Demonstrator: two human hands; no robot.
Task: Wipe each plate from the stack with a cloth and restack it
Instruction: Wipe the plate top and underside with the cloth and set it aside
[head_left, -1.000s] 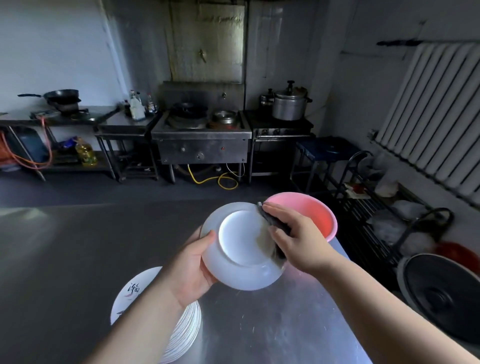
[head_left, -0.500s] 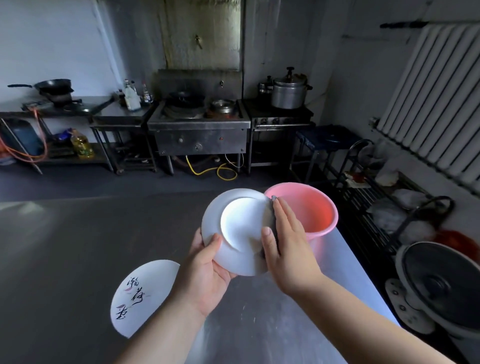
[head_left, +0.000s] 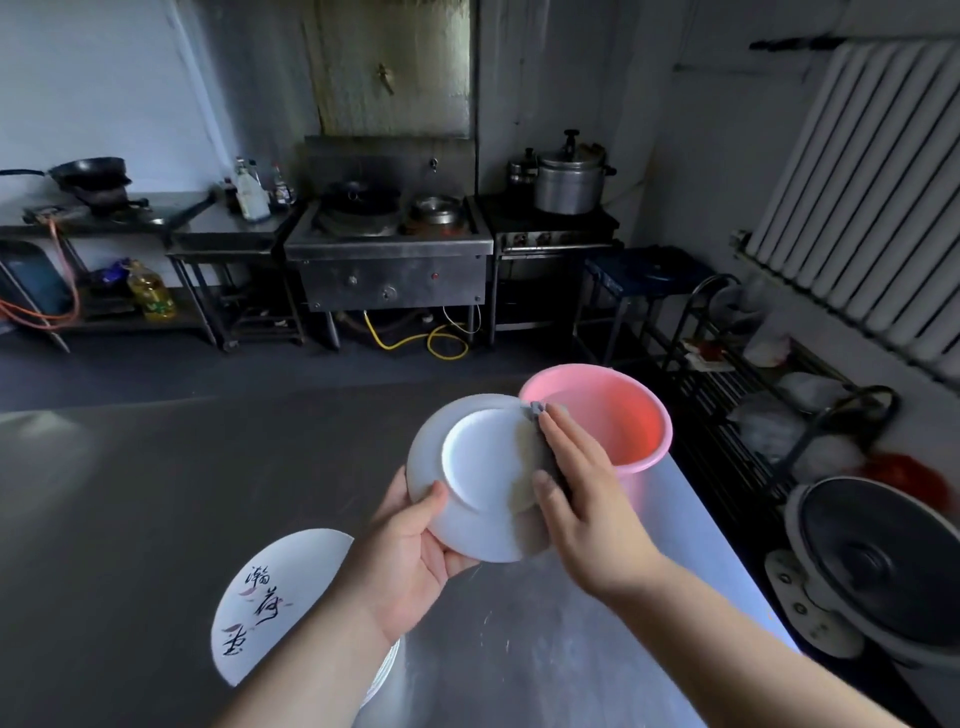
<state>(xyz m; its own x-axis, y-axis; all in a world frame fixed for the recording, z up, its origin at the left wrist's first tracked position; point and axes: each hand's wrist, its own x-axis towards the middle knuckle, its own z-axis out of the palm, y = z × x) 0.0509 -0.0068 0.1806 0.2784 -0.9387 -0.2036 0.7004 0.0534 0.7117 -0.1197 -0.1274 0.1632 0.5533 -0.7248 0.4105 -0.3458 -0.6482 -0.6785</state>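
Plate: the white plate is up in the air over the desk, bottom side facing up.
Left hand: the left hand holds the plate's near edge, thumb on top, fingers curled under.
Right hand: the right hand lies flat, fingers straight and together, pressing a gray cloth on the plate's right side.
Stack: the stack of plates sits on the desk, under the left arm.
Bucket: a pink bucket stands just behind the plate.
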